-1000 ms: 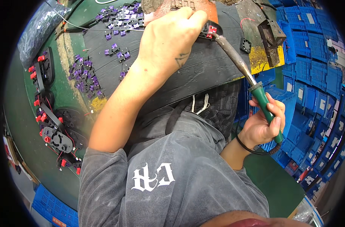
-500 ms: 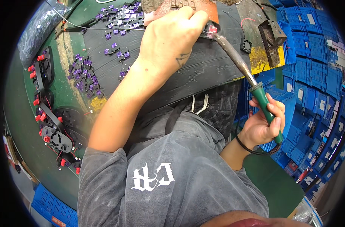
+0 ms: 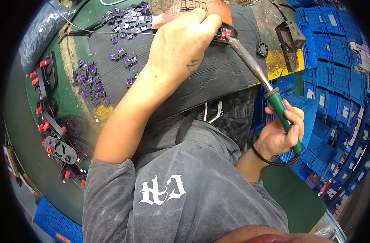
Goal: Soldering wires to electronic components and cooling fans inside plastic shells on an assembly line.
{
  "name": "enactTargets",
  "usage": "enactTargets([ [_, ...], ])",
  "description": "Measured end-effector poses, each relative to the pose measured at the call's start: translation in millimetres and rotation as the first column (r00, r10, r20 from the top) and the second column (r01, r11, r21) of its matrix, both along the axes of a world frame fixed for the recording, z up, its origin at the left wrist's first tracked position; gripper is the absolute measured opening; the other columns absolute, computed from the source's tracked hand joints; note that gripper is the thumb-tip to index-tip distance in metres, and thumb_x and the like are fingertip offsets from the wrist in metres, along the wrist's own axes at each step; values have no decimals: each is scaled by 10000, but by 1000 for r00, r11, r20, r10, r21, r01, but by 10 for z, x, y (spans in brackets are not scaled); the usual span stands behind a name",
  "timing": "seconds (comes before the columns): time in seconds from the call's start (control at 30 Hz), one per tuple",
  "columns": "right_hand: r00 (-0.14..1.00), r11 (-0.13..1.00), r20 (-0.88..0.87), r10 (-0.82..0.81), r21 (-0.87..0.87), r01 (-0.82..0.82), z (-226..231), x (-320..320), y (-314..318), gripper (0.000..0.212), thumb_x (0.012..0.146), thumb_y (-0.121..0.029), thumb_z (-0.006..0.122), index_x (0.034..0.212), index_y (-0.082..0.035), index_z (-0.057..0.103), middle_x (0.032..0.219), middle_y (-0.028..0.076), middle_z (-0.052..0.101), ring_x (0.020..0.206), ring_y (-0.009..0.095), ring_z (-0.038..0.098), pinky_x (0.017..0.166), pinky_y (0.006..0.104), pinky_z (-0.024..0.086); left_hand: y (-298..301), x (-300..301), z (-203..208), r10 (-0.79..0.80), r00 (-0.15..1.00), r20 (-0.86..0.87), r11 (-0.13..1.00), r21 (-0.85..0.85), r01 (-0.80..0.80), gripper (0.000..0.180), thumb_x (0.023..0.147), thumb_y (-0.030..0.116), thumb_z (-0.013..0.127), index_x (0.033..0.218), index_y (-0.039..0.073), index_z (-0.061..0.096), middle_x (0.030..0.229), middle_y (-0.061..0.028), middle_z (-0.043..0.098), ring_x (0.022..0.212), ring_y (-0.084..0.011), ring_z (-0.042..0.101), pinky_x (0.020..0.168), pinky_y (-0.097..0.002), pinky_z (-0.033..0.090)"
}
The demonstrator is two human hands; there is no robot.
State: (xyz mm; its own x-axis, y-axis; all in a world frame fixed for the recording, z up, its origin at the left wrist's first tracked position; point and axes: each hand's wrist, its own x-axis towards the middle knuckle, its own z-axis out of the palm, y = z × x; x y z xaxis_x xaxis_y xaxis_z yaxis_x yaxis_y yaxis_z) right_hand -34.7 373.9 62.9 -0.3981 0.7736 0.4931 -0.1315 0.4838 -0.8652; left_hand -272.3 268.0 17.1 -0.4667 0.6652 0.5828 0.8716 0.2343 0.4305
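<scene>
My right hand [image 3: 284, 127] is wrapped round the green handle of a soldering iron [image 3: 252, 65]. The iron's tip touches or nearly touches a red component [image 3: 225, 34] in a small black housing [image 3: 232, 30]. My left hand [image 3: 183, 40] is closed beside that housing, its fingertips hidden on the far side. A thin grey solder wire [image 3: 124, 32] runs from the upper left into this closed hand. Whether the left fingers also steady the housing cannot be seen.
Purple-and-black small parts [image 3: 126, 22] lie in groups on the black board [image 3: 185, 91]. Black housings with red pieces [image 3: 57, 148] line the left side. A metal bracket [image 3: 290, 40] and a small fan [image 3: 262, 49] are at the right; blue crates [image 3: 335, 60] stand beyond.
The iron's tip and both hands have shifted very slightly left with the view. More of the red component and black housing shows now, and the smoke haze by the tip has thinned.
</scene>
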Motion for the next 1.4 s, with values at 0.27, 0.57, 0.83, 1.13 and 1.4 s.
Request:
enactTargets([
  [0.27,1000,1000,-2,17,23,-17,-2,6,22,417,905,-295,455,818,78,621,921,220,597,611,361,668,503,388,614,-11,7,7,-20,1000,23,1000,-20,21,105,821,58,658,881,75,573,827,-78,599,754,-314,625,672,-400,493],
  [0.57,1000,1000,-1,-13,15,13,2,32,32,420,906,-304,462,816,75,618,927,221,596,605,360,667,505,384,611,-70,3,281,-33,999,21,999,-43,34,97,829,51,647,886,80,574,831,-85,604,783,-316,616,688,-412,484],
  [0.83,1000,1000,-5,3,18,-3,9,30,38,419,905,-303,464,818,75,622,926,219,600,597,359,664,503,389,608,1,4,77,-14,999,-43,999,37,16,110,838,43,631,940,76,606,838,-92,623,789,-309,628,694,-413,488],
  [1.13,1000,1000,-14,1,14,-1,0,22,33,421,910,-306,464,819,74,621,923,217,602,601,357,666,500,386,606,-1,21,65,-29,1000,-4,999,23,29,122,842,30,623,955,72,609,859,-103,649,810,-305,652,705,-402,500],
  [1.4,1000,1000,-19,6,19,-6,-17,-11,26,419,909,-300,463,816,78,621,915,232,597,606,357,666,493,383,612,0,17,60,-28,999,17,999,15,28,125,840,29,626,956,72,610,861,-97,653,813,-303,651,705,-399,499],
])
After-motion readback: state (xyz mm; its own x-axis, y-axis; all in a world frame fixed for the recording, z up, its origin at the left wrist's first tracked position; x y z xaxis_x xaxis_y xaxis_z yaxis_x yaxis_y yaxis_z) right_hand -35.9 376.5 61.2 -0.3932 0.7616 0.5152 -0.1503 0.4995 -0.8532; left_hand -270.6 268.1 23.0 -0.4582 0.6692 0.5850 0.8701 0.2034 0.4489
